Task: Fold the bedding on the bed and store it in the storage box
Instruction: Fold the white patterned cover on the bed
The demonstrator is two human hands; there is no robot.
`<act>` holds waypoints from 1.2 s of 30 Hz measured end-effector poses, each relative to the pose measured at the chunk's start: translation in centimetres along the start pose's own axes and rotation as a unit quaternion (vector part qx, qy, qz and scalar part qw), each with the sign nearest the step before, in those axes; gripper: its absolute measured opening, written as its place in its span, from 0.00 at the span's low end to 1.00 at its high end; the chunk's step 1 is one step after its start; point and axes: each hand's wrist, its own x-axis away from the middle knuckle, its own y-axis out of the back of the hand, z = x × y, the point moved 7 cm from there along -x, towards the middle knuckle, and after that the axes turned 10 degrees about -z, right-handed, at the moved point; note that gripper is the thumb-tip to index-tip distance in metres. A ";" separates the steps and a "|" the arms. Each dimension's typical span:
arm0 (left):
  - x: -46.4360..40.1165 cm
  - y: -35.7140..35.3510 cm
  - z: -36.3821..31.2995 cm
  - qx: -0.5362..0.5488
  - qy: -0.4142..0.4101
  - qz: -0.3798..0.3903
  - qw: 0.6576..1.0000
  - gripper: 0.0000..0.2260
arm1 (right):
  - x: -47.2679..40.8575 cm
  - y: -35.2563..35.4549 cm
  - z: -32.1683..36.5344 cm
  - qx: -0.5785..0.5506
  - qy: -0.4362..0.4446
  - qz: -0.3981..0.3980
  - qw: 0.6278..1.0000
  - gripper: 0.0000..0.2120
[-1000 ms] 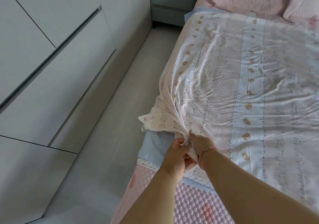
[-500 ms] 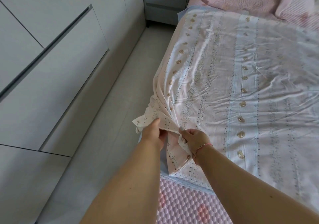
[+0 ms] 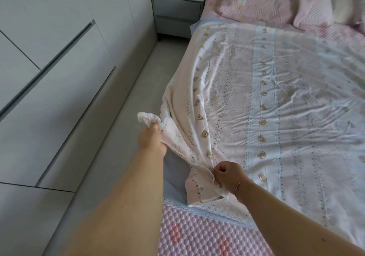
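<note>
Left hand point(image 3: 151, 139) gripping a bunched corner of the bear-print sheet point(image 3: 266, 105), holding it out past the bed's near-left edge, over the floor point(image 3: 110, 133). Right hand point(image 3: 229, 173) clenching the same hem further along, fingers curled round the fabric, red bracelet point(image 3: 242, 182) circling the wrist. Hands well apart, cloth stretching between them. Remainder of sheet lying spread and creased across the bed, reaching up to the pink pillows point(image 3: 256, 1). Pink quilted pad point(image 3: 197, 234) showing beneath. Green item at top edge, possibly bedding; too blurred for confirming.
</note>
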 end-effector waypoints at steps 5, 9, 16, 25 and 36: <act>1.9 -0.5 -2.8 -0.039 -0.067 -0.033 0.996 0.12 | 0.0 2.3 0.0 -0.097 -0.036 0.003 0.995 0.12; 3.1 -0.1 -6.8 -0.028 -0.059 -0.109 0.992 0.22 | 0.4 4.2 -0.7 -0.148 -0.066 -0.011 0.987 0.12; 9.9 -4.1 -9.2 -0.028 -0.080 0.018 0.996 0.14 | 1.4 7.8 -2.9 -0.198 -0.104 -0.027 0.974 0.16; 20.8 -12.0 -0.7 -0.251 -0.165 0.111 0.947 0.22 | 3.4 16.6 -2.9 -0.301 -0.089 -0.061 0.947 0.16; 33.6 -15.9 7.4 -0.270 -0.238 0.122 0.925 0.15 | 4.7 27.4 -7.0 -0.377 -0.069 -0.068 0.921 0.19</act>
